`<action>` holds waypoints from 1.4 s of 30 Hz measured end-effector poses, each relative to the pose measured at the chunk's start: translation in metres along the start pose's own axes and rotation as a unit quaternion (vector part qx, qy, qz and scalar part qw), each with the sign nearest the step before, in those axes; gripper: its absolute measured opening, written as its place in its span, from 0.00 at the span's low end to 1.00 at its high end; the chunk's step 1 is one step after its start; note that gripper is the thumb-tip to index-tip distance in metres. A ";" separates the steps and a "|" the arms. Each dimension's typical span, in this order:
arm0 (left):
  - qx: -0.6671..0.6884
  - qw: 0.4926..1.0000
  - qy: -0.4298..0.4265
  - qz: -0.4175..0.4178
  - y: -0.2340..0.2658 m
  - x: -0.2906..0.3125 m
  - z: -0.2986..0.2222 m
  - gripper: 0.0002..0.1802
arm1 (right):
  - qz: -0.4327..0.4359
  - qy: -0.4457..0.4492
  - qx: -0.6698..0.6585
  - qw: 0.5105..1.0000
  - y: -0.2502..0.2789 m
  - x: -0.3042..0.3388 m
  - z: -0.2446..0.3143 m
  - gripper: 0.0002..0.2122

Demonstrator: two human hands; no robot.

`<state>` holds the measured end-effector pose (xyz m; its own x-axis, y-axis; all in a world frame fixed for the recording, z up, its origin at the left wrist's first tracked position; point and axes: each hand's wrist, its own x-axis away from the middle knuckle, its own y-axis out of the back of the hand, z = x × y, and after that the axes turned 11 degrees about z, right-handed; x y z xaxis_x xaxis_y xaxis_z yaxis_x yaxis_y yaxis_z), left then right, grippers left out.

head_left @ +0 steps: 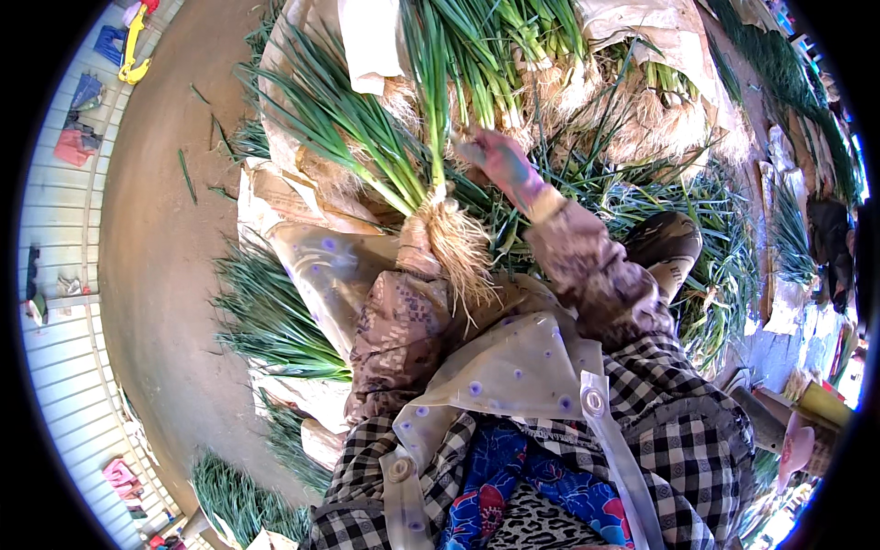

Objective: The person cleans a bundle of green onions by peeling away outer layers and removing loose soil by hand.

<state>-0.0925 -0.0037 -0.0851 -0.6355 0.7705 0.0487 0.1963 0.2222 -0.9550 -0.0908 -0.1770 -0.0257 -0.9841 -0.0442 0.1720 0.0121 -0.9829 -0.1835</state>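
Note:
My left hand point(418, 249), mostly covered by pale roots, is closed round the root end of a bunch of green onions point(390, 174). Their long green leaves fan up and to the left, and one stalk point(437, 165) stands nearly upright at the bunch's right side. A shaggy tuft of roots point(458, 247) hangs over my left wrist. Just right of that stalk is my right hand point(504, 165), stained pink and green. Its fingers point left and are blurred, so their grip cannot be made out.
Ahead lies a heap of green onions point(495, 82) with roots toward me, partly under pale sheets point(642, 27). Loose leaves point(678, 211) cover the ground at right. More bundles point(275, 312) lie left, beside a brown floor point(174, 275). A clear spotted apron point(495, 385) covers my lap.

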 end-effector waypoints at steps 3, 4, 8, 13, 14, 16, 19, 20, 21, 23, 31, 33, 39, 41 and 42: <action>-0.092 0.979 -0.004 -0.182 -0.028 0.011 0.013 0.15 | 0.029 -0.038 -0.168 0.985 -0.002 -0.034 0.008 0.13; -0.133 0.961 0.016 -0.242 -0.060 -0.001 0.016 0.13 | 0.019 0.039 -0.203 0.978 0.018 -0.039 -0.010 0.10; -0.139 0.967 -0.023 -0.211 -0.028 0.010 0.006 0.12 | -0.016 0.001 -0.261 0.965 -0.005 0.007 0.006 0.06; -0.175 0.966 -0.035 -0.186 -0.016 0.000 0.005 0.11 | -0.121 0.113 -0.295 0.941 0.014 0.070 -0.004 0.03; -0.187 0.962 -0.031 -0.195 -0.010 -0.005 0.005 0.11 | -0.117 0.190 -0.328 0.918 0.029 0.077 -0.004 0.03; -0.230 0.947 -0.025 -0.222 0.000 -0.013 0.004 0.10 | -0.186 0.248 -0.323 0.894 0.069 0.094 0.014 0.04; -0.281 0.930 -0.025 -0.235 0.010 -0.020 0.006 0.10 | -0.306 0.128 -0.101 0.938 0.145 0.106 0.013 0.06; -0.289 0.932 -0.039 -0.216 0.008 -0.030 0.015 0.11 | -0.330 0.082 -0.012 0.940 0.167 0.108 -0.004 0.09; -0.300 0.931 -0.053 -0.200 0.003 -0.038 0.024 0.12 | -0.349 0.069 0.056 0.933 0.175 0.102 -0.023 0.13; -0.379 0.904 -0.051 -0.192 0.001 -0.037 0.024 0.12 | -0.284 0.045 0.054 0.956 0.158 0.087 -0.039 0.21; -0.612 0.772 -0.023 -0.171 -0.002 -0.015 0.026 0.10 | 0.067 0.050 0.220 0.972 0.021 0.010 -0.032 0.14; -0.573 0.795 -0.092 -0.177 -0.001 -0.009 0.028 0.09 | 0.006 0.040 0.164 0.986 0.009 0.004 -0.036 0.09; -0.386 0.914 -0.085 -0.093 -0.013 -0.008 0.026 0.07 | -0.239 -0.045 0.049 0.969 0.091 0.000 -0.057 0.11; -0.282 0.953 -0.034 -0.103 -0.049 0.006 0.019 0.08 | -0.063 -0.071 0.014 0.995 0.076 0.015 -0.027 0.13; -0.295 0.950 -0.030 -0.097 -0.035 -0.001 0.024 0.09 | -0.023 -0.037 -0.002 0.999 0.080 0.014 -0.037 0.14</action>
<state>-0.1166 -0.0262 -0.0584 -0.7410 0.6488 0.1731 0.4441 0.6668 -0.5985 -0.1102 -0.2493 -0.0736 -0.9676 -0.0120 0.2523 -0.0338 -0.9837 -0.1767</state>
